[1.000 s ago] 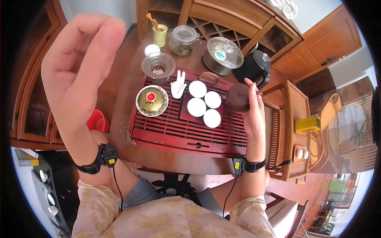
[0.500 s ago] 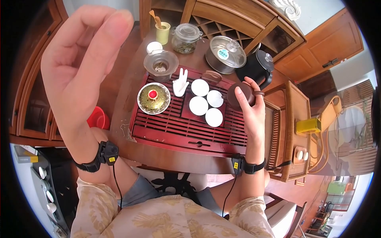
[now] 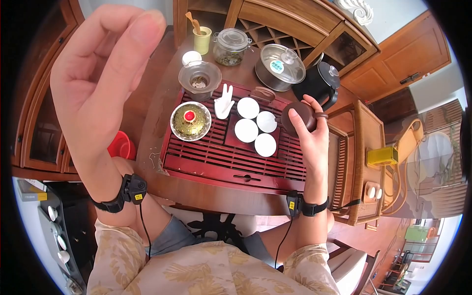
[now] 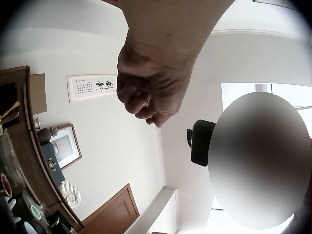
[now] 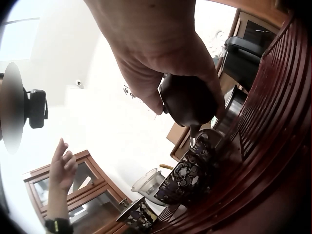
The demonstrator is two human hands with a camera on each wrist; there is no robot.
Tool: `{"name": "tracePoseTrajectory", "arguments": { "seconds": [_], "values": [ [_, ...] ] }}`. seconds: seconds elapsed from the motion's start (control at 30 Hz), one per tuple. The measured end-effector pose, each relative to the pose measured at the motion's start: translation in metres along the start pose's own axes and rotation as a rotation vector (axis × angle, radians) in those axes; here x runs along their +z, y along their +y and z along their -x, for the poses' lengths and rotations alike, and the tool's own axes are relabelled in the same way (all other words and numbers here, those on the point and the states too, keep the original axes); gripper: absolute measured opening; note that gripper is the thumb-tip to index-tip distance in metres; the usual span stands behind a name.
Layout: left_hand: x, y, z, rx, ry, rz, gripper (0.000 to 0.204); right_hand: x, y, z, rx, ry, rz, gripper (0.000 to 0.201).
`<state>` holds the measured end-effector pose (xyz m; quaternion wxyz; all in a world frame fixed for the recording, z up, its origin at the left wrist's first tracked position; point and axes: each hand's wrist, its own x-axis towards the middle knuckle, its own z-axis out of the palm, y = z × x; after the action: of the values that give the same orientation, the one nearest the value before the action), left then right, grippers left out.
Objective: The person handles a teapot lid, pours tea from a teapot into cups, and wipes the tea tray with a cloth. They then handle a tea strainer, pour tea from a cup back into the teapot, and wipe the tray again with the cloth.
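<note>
My right hand (image 3: 314,140) grips a dark brown teapot (image 3: 298,120) above the right part of a red slatted tea tray (image 3: 211,169). Its thumb lies over the teapot's upper side, and in the right wrist view the spout (image 5: 195,130) points down over a patterned cup (image 5: 184,175). Several white-looking round cups (image 3: 246,130) sit grouped left of the teapot. High at the upper left, my left hand (image 3: 103,73) is raised in the air away from the tray, thumb tip against the curled fingers, nothing visible between them. The left wrist view shows the same hand (image 4: 153,85) with curled fingers.
A lidded gold-patterned bowl (image 3: 189,125), white hand figurine (image 3: 224,105) and glass strainer (image 3: 199,81) stand at the tray's left. Behind are a glass jar (image 3: 231,46), steel pot (image 3: 280,64) and black kettle (image 3: 317,83). A wicker cart (image 3: 366,162) is at the right.
The right hand has turned over the teapot, tilting it, and its thumb has come onto the near side. The left hand stays raised; the head view has shifted slightly.
</note>
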<state>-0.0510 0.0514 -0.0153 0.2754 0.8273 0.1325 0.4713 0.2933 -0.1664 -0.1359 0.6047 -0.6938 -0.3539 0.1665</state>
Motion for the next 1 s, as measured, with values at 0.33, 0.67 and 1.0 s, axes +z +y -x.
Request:
{"name": "tracePoseTrajectory", "arguments": {
  "seconds": [0.33, 0.67, 1.0],
  "values": [
    [0.002, -0.001, 0.000, -0.004, 0.030, 0.028, 0.020, -0.001, 0.002, -0.001, -0.004, 0.002, -0.001, 0.065],
    [0.016, 0.011, -0.002, 0.017, 0.057, 0.079, 0.019, 0.003, -0.001, 0.002, -0.044, 0.019, 0.051, 0.061],
    [0.000, -0.002, -0.002, 0.025, 0.001, 0.016, 0.019, -0.024, -0.036, 0.011, 0.026, -0.142, 0.022, 0.056]
  ]
}}
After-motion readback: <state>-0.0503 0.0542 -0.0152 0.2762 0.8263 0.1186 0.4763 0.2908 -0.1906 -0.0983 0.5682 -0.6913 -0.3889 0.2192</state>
